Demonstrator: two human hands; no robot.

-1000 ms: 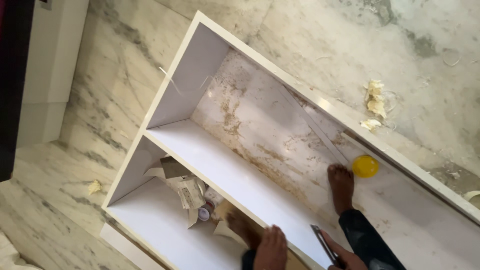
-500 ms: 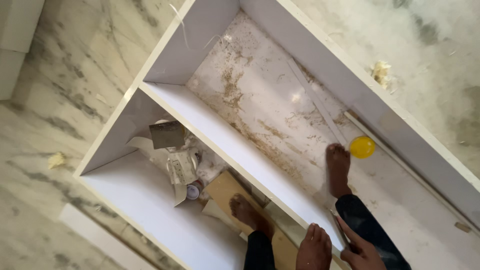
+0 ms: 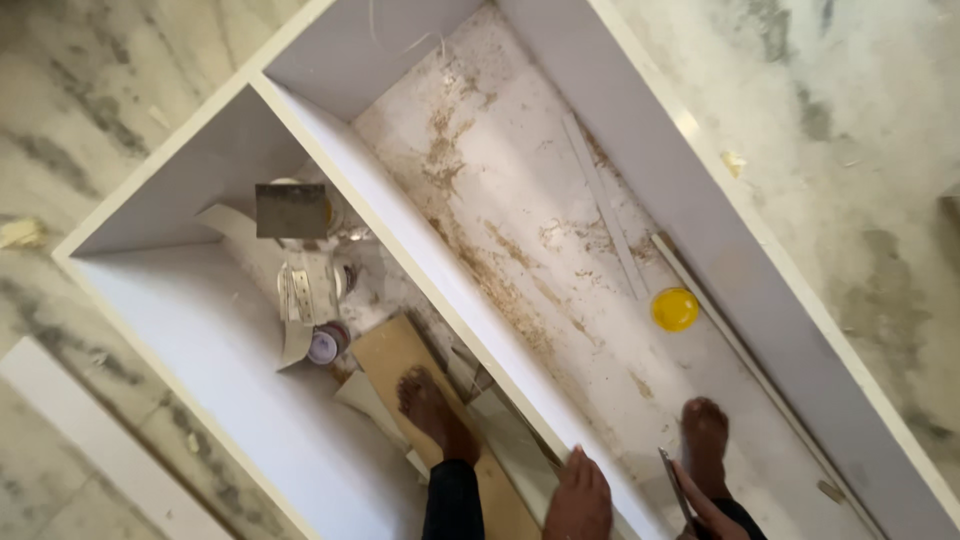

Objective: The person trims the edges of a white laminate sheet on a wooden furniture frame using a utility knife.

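Cabinet holds yellow lid; left hand fingers released; right hand fingers grasping blade.

A large white laminated cabinet carcass lies open-side up on a grey-veined white marble floor. Its stained back panel is brown-smudged, and daylight falls evenly.

Looking down into a white two-compartment cabinet frame lying on marble floor. Right hand gripping a thin flat metal blade at bottom edge; left hand on the white divider panel. Small round yellow lid nearby.
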